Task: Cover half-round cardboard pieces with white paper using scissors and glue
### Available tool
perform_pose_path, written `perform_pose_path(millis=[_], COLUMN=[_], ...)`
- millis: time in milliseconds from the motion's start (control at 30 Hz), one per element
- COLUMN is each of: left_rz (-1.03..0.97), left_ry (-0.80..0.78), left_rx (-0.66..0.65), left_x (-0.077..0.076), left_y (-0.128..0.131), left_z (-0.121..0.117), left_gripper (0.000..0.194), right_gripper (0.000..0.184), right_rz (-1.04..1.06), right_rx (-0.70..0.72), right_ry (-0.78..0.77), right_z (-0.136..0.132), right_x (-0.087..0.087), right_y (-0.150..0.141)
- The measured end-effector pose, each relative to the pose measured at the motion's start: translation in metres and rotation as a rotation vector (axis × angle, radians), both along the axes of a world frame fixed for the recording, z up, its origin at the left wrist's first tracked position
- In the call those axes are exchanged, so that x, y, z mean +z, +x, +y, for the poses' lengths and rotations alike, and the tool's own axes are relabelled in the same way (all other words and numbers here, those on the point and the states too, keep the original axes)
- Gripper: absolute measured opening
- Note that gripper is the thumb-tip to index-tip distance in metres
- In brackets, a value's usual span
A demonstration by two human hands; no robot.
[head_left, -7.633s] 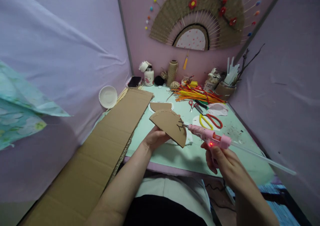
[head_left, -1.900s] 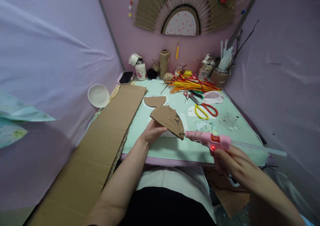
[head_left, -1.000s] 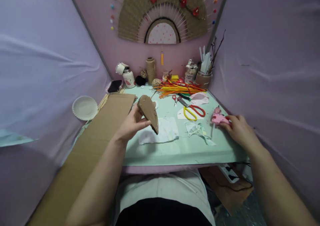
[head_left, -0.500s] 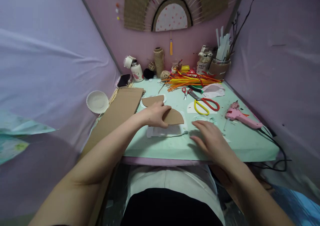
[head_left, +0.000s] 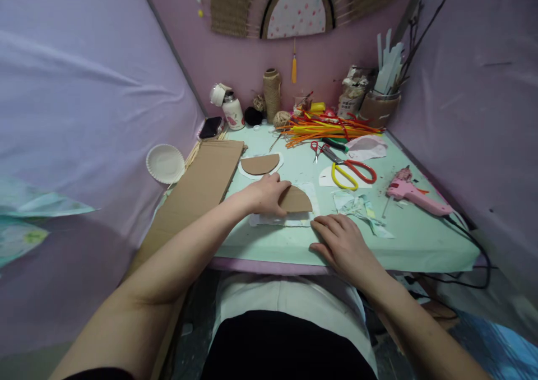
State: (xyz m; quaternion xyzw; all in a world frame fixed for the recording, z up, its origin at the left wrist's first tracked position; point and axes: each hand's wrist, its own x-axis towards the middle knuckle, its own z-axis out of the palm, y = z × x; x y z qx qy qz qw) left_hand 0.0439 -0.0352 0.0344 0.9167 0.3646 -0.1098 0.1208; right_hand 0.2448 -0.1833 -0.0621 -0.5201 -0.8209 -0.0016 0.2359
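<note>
My left hand [head_left: 271, 196] grips the left side of a brown cardboard half-circle [head_left: 297, 199], thumb in front and fingers over its curved edge. Beneath the cardboard lies a piece of white fabric [head_left: 302, 219], partly hidden by it and by my hand. My right hand [head_left: 341, 240] rests on the table at the fabric's lower right corner, fingers stretched out and thumb apart. Just behind my left hand, a second cardboard half-circle [head_left: 260, 164] lies on a white backing of similar shape. Crumpled pale green fabric scraps [head_left: 362, 209] are to the right of my right hand.
Scissors with red and yellow handles [head_left: 353, 175] lie over a white half-round piece. A pink glue gun [head_left: 416, 198] sits at the right with its cable over the edge. Cardboard sheets [head_left: 197, 189] cover the left side. Orange and yellow strips [head_left: 328, 130] and jars stand behind.
My right hand has come down and left to the fabric's lower right corner. The cardboard half-circle stays under my left hand. The head view has tilted slightly, shifting the scene.
</note>
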Motion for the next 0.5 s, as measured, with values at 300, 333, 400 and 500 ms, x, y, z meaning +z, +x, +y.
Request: perform_pose_path(millis=[300, 333, 400, 500], left_rz=[0.029, 0.027, 0.021, 0.017], left_ry=[0.019, 0.017, 0.016, 0.027], left_rx=[-0.008, -0.003, 0.011, 0.017], left_x=[-0.015, -0.014, -0.013, -0.009], left_y=[0.001, 0.002, 0.003, 0.006], left_z=[-0.003, -0.004, -0.006, -0.010], left_gripper=[0.082, 0.083, 0.083, 0.081], right_gripper=[0.041, 0.040, 0.039, 0.040], right_rz=[0.002, 0.006, 0.013, 0.011], right_rx=[-0.010, -0.012, -0.016, -0.012], right_ry=[0.027, 0.025, 0.021, 0.020], right_z=[-0.002, -0.002, -0.002, -0.002], right_x=[-0.006, -0.006, -0.006, -0.006], right_y=[0.002, 0.001, 0.001, 0.000])
